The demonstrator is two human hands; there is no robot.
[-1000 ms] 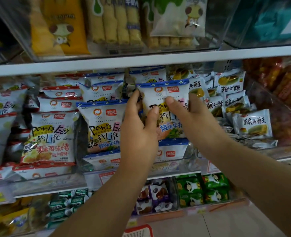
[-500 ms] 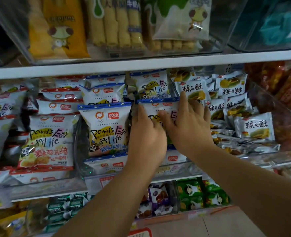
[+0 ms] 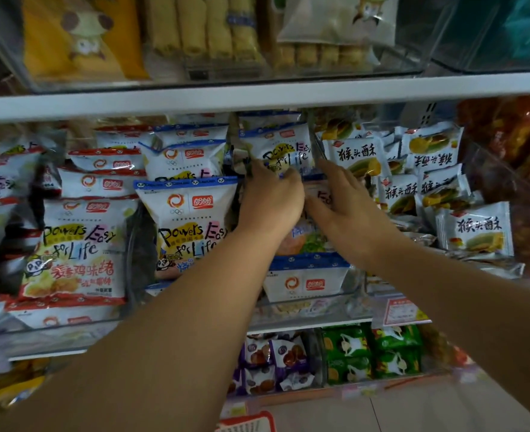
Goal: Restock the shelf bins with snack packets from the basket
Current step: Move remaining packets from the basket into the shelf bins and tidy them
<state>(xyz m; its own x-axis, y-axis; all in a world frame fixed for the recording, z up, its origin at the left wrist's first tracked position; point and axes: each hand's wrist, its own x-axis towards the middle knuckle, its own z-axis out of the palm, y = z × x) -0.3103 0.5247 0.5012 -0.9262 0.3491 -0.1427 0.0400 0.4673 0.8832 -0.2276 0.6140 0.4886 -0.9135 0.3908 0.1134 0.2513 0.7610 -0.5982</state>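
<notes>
Two hands: left hand (image 3: 269, 204), right hand (image 3: 351, 213). Seven blue-topped packets (image 3: 188, 226) countable, one partly under the hands. At least five red-topped packets (image 3: 79, 254), with more cut off at the left edge. Five white cake packets (image 3: 475, 229) with black characters show readable faces; others are buried behind them, count unclear. Four green packets (image 3: 344, 341) on the lower shelf, four purple packets (image 3: 288, 350) beside them. Top shelf: one yellow cartoon bag (image 3: 79, 42), two packs of yellow rolls (image 3: 204, 29). Two white shelf edges (image 3: 257, 101). One price tag (image 3: 403, 310). Orange bags (image 3: 522, 145) at far right are too blurred to count.
</notes>
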